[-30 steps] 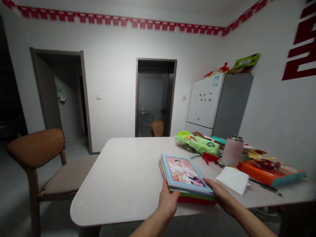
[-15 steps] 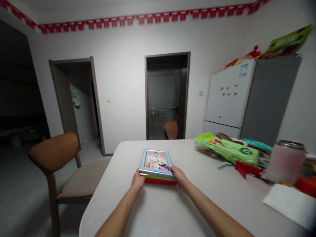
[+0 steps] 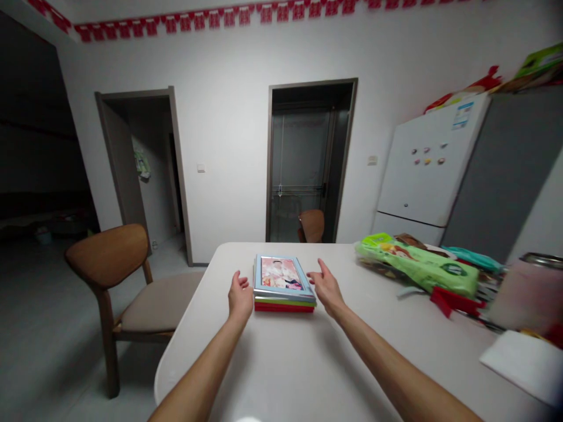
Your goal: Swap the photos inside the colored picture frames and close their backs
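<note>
A light-blue photo frame (image 3: 258, 275) with a silvery edge lies flat, picture side up, on top of a stack. Below it show a lime-green layer and a red layer (image 3: 285, 307), whose kind I cannot make out; the stack rests on the white table (image 3: 281, 363). My left hand (image 3: 241, 298) is close against the stack's left side, fingers loosely curled upward and apart, holding nothing. On the right side, my right hand (image 3: 328, 287) has its thumb and fingers spread near the frame's edge. Whether either hand still touches the stack I cannot tell.
A green plastic package (image 3: 422, 266) lies at the right of the table, with a red item (image 3: 455, 302), a pink cup (image 3: 525, 296) and white tissue (image 3: 519, 363) nearby. A wooden chair (image 3: 109, 255) stands left; a fridge (image 3: 431, 164) is behind right.
Both hands have let go of the stack's sides and opened outward. The stack stays on the table. The view has shifted, so the room's things appear slightly higher and mostly farther right.
</note>
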Action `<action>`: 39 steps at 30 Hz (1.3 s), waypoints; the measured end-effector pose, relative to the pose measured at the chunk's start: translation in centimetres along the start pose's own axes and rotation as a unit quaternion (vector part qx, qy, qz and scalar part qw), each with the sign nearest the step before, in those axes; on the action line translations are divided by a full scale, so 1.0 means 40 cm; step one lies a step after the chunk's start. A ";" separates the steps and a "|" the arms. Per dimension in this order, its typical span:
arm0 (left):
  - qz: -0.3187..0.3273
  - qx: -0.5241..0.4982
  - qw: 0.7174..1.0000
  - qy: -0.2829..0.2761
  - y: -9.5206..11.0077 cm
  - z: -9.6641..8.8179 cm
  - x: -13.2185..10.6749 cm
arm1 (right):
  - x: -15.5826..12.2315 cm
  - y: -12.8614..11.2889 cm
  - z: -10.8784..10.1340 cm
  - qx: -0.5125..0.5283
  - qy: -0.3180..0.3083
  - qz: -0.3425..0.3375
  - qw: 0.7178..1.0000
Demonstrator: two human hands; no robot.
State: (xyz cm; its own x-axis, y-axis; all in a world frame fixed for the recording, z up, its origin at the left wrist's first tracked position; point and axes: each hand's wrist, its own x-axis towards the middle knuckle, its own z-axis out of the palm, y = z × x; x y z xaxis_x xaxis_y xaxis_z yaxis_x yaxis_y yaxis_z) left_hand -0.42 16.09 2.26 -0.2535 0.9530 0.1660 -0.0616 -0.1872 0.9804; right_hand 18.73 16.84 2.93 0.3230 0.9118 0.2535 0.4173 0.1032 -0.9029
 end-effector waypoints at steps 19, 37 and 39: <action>-0.005 -0.342 0.903 -0.261 0.236 0.077 -0.169 | -0.208 -0.245 -0.046 0.492 -0.145 -0.033 0.858; -0.248 -0.163 0.928 -0.224 0.105 0.046 -0.116 | -0.092 -0.104 0.062 -0.138 -0.079 -0.130 0.979; -0.260 -0.154 0.933 -0.197 0.040 0.035 -0.117 | -0.075 -0.053 0.077 -0.202 -0.073 -0.156 0.964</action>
State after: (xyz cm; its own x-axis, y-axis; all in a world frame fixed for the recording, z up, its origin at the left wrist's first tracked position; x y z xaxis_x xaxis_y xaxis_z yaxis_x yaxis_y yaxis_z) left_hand 2.01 11.65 3.18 0.2594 0.9361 -0.2376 -0.3673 0.3232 0.8721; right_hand 14.27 15.09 3.02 0.0180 0.9108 0.4124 0.7815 0.2444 -0.5740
